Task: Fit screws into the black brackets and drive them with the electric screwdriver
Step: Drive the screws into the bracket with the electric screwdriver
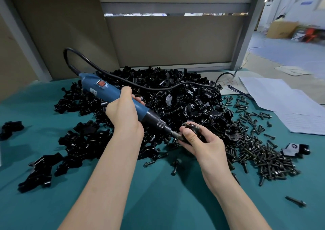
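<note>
On the left of the teal worktop (158, 194), a handful of loose black plastic brackets (39, 170) lies apart from the main stock, whether done or waiting I can't say. Moving in, the left hand (124, 114) has the blue electric screwdriver (112, 93) low on its barrel, fingers curled right round it beside the black collar, a grip that should steady the tip. The thick black cable (123, 80) arcs up and back across the pile, clear of the work.

The tool slants down to the right, and its bit meets the small black bracket (193, 128) in the right hand (204, 143), held just above the cloth. Thumb and fingertips pinch it, turning the screw end towards the driver. How the screw sits is hidden by the fingers. This looks like the driving step.

Behind the hands, the big heap of black brackets (175, 92) is within easy reach. To the right, a spread of dark metal screws (260, 156) lies just beside the right hand, handy for the next pick. A white-marked bracket (297, 149) rests at its edge.

Farther right lie white paper sheets (281, 96). Beyond stands a beige partition panel (167, 41) in a grey frame. At far right the room opens onto pale floor and a brown cardboard box (281, 29).
</note>
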A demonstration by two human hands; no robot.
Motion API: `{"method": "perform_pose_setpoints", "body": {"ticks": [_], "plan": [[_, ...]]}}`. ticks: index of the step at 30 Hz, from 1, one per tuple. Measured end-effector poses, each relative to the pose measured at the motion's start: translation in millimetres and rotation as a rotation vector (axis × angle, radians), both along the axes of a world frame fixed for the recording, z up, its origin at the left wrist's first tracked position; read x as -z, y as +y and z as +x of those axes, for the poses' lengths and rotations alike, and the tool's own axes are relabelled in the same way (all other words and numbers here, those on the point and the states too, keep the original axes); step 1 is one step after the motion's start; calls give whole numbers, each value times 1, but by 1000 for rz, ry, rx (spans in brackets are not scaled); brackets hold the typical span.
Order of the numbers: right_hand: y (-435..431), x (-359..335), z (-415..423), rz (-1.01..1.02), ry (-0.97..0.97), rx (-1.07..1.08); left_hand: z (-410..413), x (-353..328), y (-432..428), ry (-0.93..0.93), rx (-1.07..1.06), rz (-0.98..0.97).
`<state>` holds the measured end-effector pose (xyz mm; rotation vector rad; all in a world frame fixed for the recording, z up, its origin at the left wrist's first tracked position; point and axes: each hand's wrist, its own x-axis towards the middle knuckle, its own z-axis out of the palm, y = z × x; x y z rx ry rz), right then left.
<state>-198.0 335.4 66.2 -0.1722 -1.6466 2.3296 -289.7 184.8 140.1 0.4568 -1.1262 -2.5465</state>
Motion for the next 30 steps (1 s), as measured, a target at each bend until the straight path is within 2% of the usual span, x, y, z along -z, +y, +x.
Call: {"method": "perform_pose_setpoints", "body": {"ticks": [6,13,20,24,30], "plan": [[-8,2,0,207,1,2,-4,6,-12,-142,-43,69],[-11,3,3,445,-5,44,-8,10,-19,-197,-42,96],[-14,7,5,422,34,98,-16,19,-25,-226,95,158],[-13,8,5,407,30,114,-17,20,-22,-218,85,155],[-5,5,8,424,-6,-3,-21,11,-43,-137,6,122]]}}
